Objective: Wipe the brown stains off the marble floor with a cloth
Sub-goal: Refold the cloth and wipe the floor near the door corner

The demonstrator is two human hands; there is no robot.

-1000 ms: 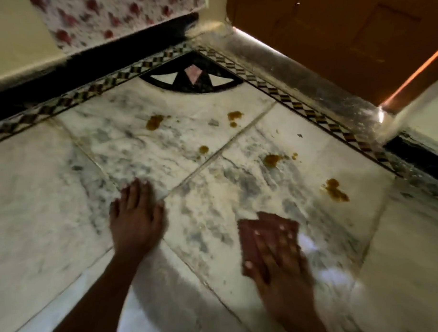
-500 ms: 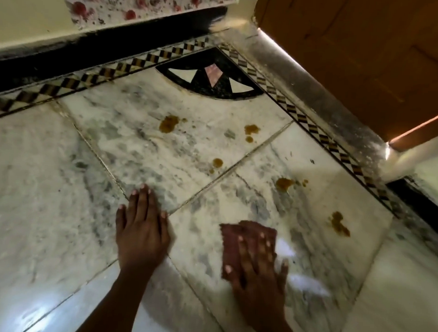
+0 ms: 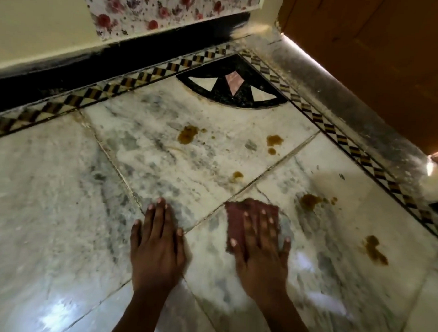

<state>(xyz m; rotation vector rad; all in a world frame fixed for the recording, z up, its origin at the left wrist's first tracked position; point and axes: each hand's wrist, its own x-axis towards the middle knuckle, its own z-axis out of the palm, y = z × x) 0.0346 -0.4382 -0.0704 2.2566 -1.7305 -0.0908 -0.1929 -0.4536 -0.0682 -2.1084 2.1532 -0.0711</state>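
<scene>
In the head view, both hands are lying flat on the marble floor (image 3: 63,197), which is reflecting light near the bottom edge. The left hand (image 3: 158,248) is resting palm down with fingers spread wide, holding nothing, its fingertips sitting close to a seam between slabs. The right hand (image 3: 260,254) is pressing palm down on a dark red cloth (image 3: 238,221), fingers splayed across it and not curled around it; the cloth is lying flat on the floor, its far edge sticking out beyond the fingertips. Brown stains are showing ahead of the hands: one large stain (image 3: 187,134) on the far slab, a pair of spots (image 3: 274,141) to its right, a small spot (image 3: 237,175) just beyond the cloth, a smeared patch (image 3: 309,201) just to the right of the cloth, and a longer stain (image 3: 375,249) well apart on the right. A checkered border strip (image 3: 116,86) is running along the wall and the wooden door (image 3: 378,59), meeting at a black corner inlay (image 3: 230,84). Flowered paper (image 3: 156,7) is covering part of the wall.
</scene>
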